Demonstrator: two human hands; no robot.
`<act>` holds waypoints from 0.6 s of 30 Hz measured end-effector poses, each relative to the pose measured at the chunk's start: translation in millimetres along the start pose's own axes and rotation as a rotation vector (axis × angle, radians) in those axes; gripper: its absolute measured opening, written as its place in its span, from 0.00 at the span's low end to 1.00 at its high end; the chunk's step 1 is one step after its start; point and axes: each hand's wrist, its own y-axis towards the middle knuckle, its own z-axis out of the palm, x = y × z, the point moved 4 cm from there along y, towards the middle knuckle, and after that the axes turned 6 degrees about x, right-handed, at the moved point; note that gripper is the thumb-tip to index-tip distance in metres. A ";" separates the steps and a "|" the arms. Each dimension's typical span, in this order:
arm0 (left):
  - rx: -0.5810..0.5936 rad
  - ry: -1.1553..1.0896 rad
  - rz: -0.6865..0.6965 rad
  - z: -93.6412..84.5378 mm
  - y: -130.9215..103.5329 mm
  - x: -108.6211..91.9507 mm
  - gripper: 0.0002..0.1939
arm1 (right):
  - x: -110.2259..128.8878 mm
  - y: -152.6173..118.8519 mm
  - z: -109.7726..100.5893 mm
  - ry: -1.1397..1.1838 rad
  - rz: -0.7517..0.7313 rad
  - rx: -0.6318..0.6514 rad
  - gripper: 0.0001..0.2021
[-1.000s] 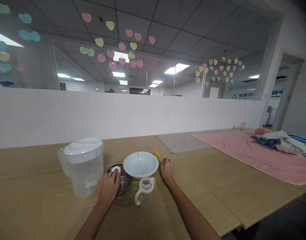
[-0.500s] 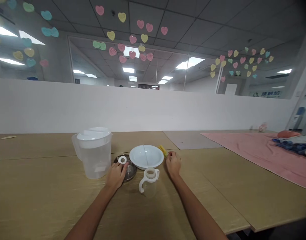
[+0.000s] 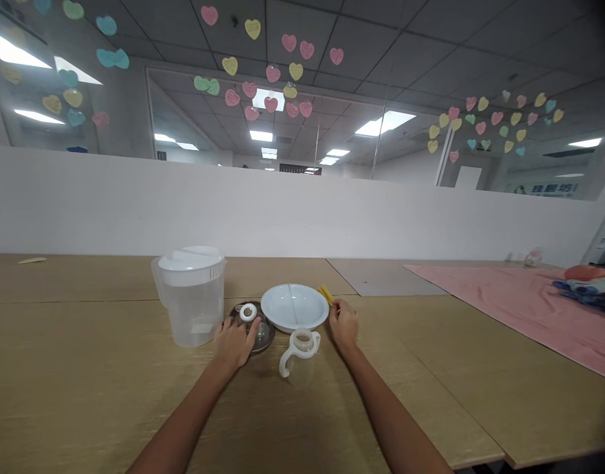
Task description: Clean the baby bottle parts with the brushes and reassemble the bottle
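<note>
My left hand (image 3: 234, 341) rests at the near left edge of a dark, shiny bowl (image 3: 268, 339), thumb and fingers apart. A white bottle ring (image 3: 247, 312) lies in the bowl beyond my fingertips, and a clear dome-shaped piece (image 3: 263, 334) is beside my thumb. My right hand (image 3: 344, 324) is closed around a slim yellow stick-like thing (image 3: 325, 294); its exact kind is unclear. Between my hands stands an uncapped clear bottle (image 3: 301, 368) with white handles. Behind it sits a white oval dish (image 3: 286, 308) with a divider, right of the bowl.
A lidded clear pitcher (image 3: 193, 309) stands left of the bowl. On the right, a pink cloth (image 3: 499, 296) covers part of the wooden table (image 3: 109, 382), with folded fabric (image 3: 586, 295) on it. A low white wall (image 3: 282, 210) runs along the back.
The view has shifted slightly left. My left hand has moved a little over the bowl's near edge, its thumb further in. My right hand stays by the dish with the yellow thing.
</note>
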 end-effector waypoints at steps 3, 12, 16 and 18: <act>-0.026 -0.053 0.002 1.9 0.5 1.4 0.31 | 3.5 0.1 -2.2 -0.002 0.003 0.016 0.14; -0.093 -0.046 -0.109 -8.9 3.0 3.0 0.32 | 3.0 0.5 0.3 0.000 0.022 0.032 0.14; -0.168 -0.146 -0.112 -12.3 4.2 1.7 0.32 | 3.0 0.7 0.5 0.013 0.025 0.043 0.15; -0.256 -0.233 -0.084 -13.5 5.1 2.5 0.32 | 3.0 0.9 0.5 0.020 0.031 0.058 0.15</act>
